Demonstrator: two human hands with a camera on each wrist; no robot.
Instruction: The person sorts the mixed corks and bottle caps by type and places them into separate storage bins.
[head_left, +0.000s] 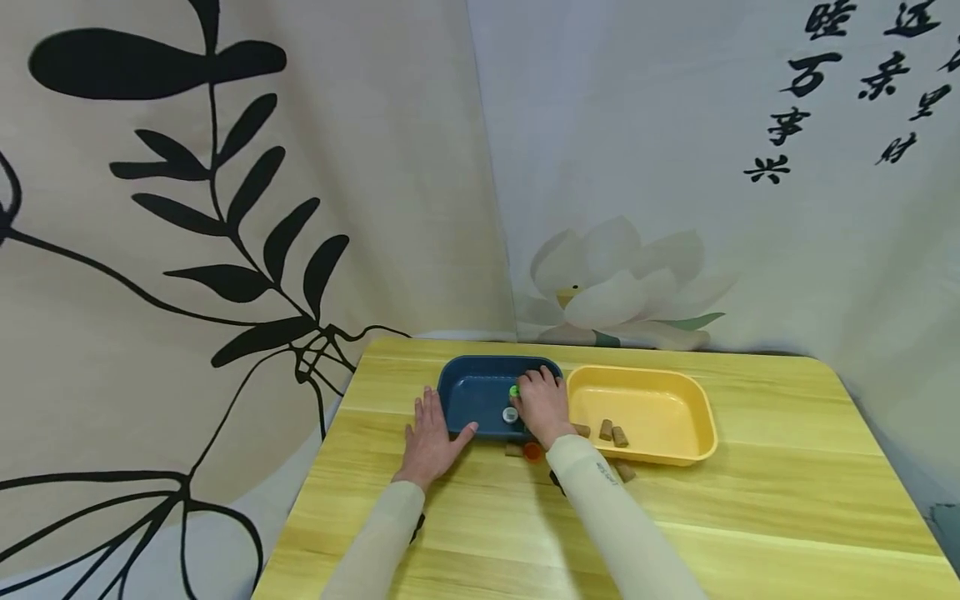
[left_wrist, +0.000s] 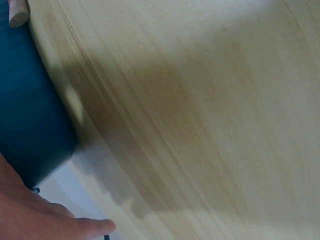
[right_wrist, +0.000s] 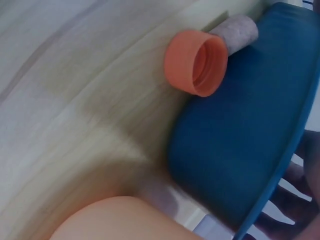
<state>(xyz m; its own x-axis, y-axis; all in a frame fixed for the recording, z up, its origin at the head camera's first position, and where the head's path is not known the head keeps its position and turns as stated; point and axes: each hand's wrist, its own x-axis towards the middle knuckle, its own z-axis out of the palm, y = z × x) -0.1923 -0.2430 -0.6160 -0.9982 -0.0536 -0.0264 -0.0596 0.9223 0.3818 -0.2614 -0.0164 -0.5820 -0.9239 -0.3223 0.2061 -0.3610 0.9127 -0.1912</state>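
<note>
My left hand (head_left: 431, 442) lies with straight, spread fingers beside the left end of the blue tray (head_left: 472, 392), its thumb by the front wall. Over the right part of that tray, my right hand (head_left: 543, 404) pinches a green bottle cap (head_left: 513, 390) between thumb and fingers; the far fingers are partly hidden. A white bottle cap (head_left: 510, 414) sits inside the blue tray. On the table just in front are an orange bottle cap (right_wrist: 195, 62) and a cork (right_wrist: 237, 34), both close against the tray's wall in the right wrist view.
To the right stands a yellow tray (head_left: 667, 400) holding corks (head_left: 619, 437), one partly covered by my right wrist. Another cork (head_left: 624, 472) lies on the wooden table (head_left: 787, 500) before it, near my right sleeve. A patterned cloth wall rises behind the table.
</note>
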